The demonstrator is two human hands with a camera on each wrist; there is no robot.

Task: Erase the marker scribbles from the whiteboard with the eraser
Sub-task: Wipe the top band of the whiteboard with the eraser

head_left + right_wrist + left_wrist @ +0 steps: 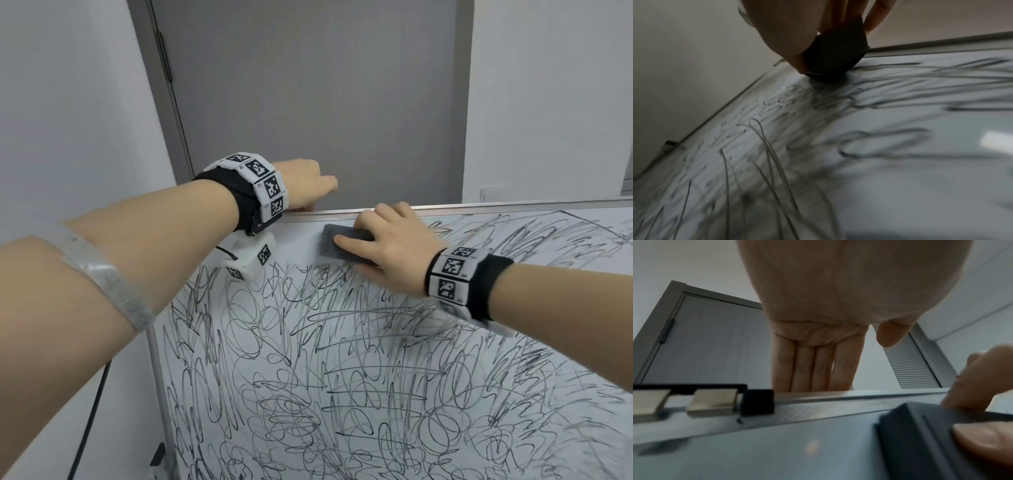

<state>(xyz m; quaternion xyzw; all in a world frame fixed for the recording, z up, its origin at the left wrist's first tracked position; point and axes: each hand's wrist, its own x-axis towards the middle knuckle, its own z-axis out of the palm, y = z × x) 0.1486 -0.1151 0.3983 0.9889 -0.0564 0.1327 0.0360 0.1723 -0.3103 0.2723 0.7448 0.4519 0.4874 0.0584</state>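
Whiteboard [376, 394]: tilted white panel with a metal top rail [479, 206]; this rail is the landmark for the lines below.
Scribbles [308, 359]: black marker loops and zigzags across nearly the whole board below the rail; a small strip just under the rail, left of the eraser, looks wiped.
Eraser [346, 244]: dark grey block lying flat against the board, just below the rail near its left end.
Right hand [394, 246]: gripping the eraser, thumb on its lower edge, fingers curled over the upper edge next to the rail.
Left hand [301, 185]: on the rail at its left end, left of the eraser; fingers [809, 368] run straight over the rail, holding nothing; their tips are hidden behind it, so whether they hook is hard to tell.
Door [308, 96]: grey, behind the rail.
Clips [713, 402]: metal pieces on the rail's left end, blurred.
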